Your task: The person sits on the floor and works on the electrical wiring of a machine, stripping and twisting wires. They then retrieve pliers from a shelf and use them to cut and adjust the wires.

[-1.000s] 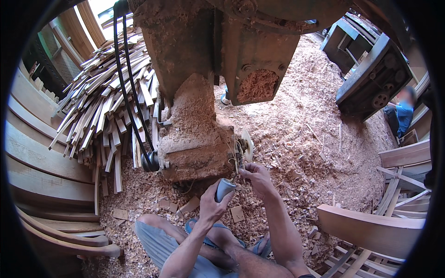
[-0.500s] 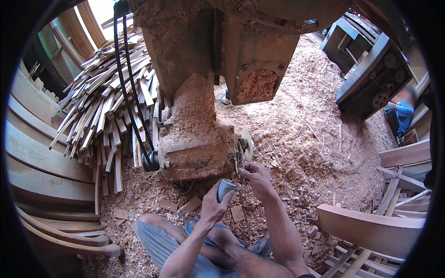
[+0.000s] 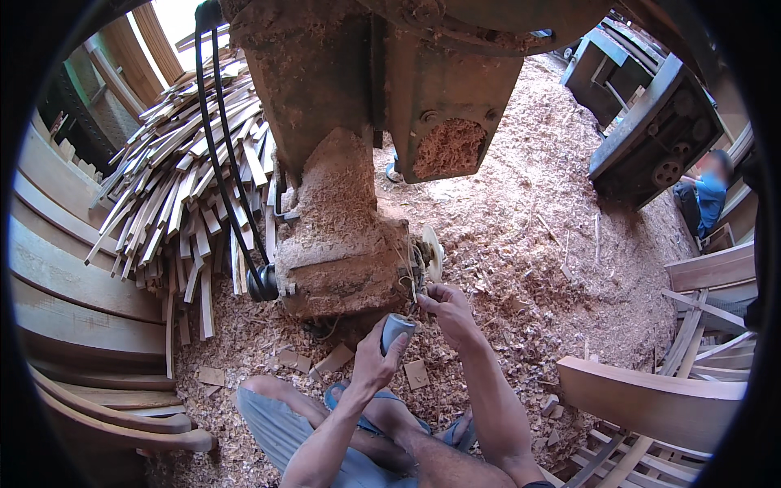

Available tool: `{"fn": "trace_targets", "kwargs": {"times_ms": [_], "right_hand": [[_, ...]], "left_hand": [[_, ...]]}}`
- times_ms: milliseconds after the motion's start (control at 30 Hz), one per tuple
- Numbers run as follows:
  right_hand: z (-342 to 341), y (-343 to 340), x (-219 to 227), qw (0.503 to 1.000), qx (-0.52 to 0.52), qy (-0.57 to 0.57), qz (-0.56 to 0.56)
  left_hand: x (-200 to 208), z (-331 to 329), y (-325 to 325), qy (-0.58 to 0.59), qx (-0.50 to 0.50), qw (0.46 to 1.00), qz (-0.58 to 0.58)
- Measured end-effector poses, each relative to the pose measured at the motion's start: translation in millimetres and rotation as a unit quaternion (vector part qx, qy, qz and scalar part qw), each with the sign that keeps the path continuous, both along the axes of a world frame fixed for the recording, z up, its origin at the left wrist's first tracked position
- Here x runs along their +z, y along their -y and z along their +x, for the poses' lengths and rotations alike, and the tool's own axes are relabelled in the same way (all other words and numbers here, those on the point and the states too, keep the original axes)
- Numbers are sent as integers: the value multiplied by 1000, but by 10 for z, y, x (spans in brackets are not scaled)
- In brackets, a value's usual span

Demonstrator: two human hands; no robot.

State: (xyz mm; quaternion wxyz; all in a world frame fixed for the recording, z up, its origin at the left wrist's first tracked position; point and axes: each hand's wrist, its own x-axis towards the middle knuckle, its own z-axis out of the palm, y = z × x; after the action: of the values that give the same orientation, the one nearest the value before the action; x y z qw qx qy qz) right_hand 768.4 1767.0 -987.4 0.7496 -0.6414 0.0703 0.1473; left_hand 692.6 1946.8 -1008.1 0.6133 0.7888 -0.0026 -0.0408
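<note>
Crouching: person is down on the sawdust floor (image 3: 537, 244) right at the foot of a big rusty machine (image 3: 358, 122), knees up, sandals on.
Left hand: left hand (image 3: 376, 362) is wrapped around a small grey-blue cylinder (image 3: 397, 329), fingers curled snug round it, top end poking up toward the machine.
Right hand: right hand (image 3: 446, 307) is up at the side of the machine base, fingertips pinched narrow on something small by the pale disc (image 3: 431, 252) and the tangle of thin wires (image 3: 411, 272). Can't tell what exactly is between the fingers.
Where the cylinder sits: just below the right hand, nearly touching it, a bit in front of the sawdust-caked base (image 3: 342, 244).
Around it: 2 black cables (image 3: 224, 163) run down the left side of the machine to a black fitting; heap of thin wood strips (image 3: 179, 187) on the left; curved wooden parts (image 3: 651, 398) on the right; small wood scraps (image 3: 416, 372) on the floor by the feet.
Other person: someone in a blue top (image 3: 710, 191) sits well apart at the right edge, by a dark machine (image 3: 651, 130).
What could go wrong: my guess, anything tiny slipping from that pinch is gone in the shavings. Fingers that close to the wires and disc could get nicked or snagged, and the wires look thin enough to snap if tugged.
</note>
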Motion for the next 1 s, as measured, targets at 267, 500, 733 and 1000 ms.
{"fn": "trace_targets", "kwargs": {"times_ms": [267, 500, 733, 1000], "right_hand": [[20, -24, 4, 999, -8, -36, 17], [19, -34, 73, 998, -29, -47, -30], [34, -27, 116, 997, -19, -59, -45], [23, -80, 225, 985, 16, -54, -163]], "left_hand": [[30, 9, -3, 15, 9, 999, 28], [50, 2, -12, 22, 7, 997, 80], [-47, -33, -51, 69, 13, 989, 130], [-131, -96, -51, 99, 14, 979, 178]]}}
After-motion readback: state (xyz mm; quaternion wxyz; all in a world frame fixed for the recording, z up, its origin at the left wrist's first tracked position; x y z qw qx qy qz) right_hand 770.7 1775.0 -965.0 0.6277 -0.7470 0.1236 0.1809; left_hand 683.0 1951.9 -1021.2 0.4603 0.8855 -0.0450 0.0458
